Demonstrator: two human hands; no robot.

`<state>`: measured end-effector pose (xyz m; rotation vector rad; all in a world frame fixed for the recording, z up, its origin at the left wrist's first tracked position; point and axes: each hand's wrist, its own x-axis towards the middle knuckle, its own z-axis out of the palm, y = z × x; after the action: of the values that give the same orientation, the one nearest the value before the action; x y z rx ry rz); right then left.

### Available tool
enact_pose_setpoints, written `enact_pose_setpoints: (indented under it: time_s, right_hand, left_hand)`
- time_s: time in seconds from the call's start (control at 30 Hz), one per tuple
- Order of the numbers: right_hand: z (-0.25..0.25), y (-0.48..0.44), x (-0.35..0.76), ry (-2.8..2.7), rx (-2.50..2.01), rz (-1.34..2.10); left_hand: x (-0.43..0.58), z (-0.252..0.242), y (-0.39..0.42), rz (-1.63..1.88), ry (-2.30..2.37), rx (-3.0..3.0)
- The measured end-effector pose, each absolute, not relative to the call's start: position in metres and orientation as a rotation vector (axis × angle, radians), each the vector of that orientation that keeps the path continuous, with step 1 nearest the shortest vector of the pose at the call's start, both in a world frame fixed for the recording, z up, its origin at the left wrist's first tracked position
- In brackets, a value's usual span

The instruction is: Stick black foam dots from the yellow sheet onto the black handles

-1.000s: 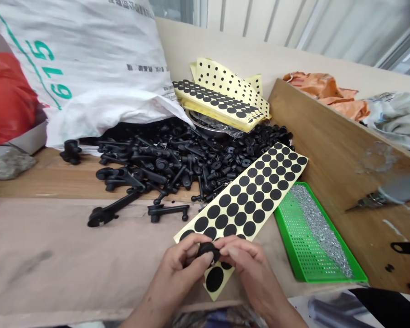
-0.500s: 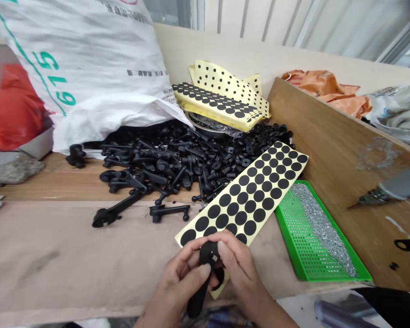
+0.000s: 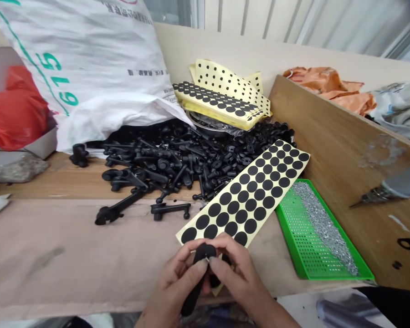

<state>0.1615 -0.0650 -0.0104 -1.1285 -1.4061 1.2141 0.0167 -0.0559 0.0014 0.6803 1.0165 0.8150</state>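
Observation:
Near the front of the bench, my left hand point(image 3: 177, 278) is closed around a black crank handle point(image 3: 192, 298). The handle's arm slants down toward me and its round head points away. My right hand point(image 3: 237, 271) is closed on that head from the other side. Both thumbs meet on top of it, with a small light spot between the tips. My fingers hide the underside. Just beyond lies a pale yellow sheet of round black stickers point(image 3: 242, 206), its near end partly behind my hands.
Behind is a heap of black crank handles point(image 3: 177, 159) beside a white sack point(image 3: 112, 59). A green tray point(image 3: 299, 255) of small metal pieces sits right, by a wooden board point(image 3: 331, 159) and a power screwdriver point(image 3: 396, 187). More sticker sheets point(image 3: 222, 102) lie at the back.
My right thumb has moved onto the top of the handle's head, against my left thumb. The metal spot seen there before is now mostly covered. The handle has shifted slightly left.

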Motion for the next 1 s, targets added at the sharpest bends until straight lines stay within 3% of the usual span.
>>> enact_pose_setpoints:
  time_s: [0.17, 0.33, 0.57, 1.0]
  right_hand:
    - [-0.003, -0.063, 0.173, -1.485, -1.243, 1.246]
    - [-0.007, -0.066, 0.176, -1.675, -1.247, 1.185]
    - [-0.003, -0.069, 0.159, -1.723, -1.155, 1.095]
    - [0.001, -0.076, 0.161, -1.691, -1.059, 0.94]
  left_hand:
    - [-0.026, -0.001, -0.056, 0.672, 1.117, 1.005]
    - [-0.066, -0.001, -0.063, 0.693, 1.276, 0.874]
    - [-0.029, 0.004, -0.066, 0.788, 1.052, 0.54]
    - [-0.001, -0.01, -0.063, 0.977, 1.02, 0.527]
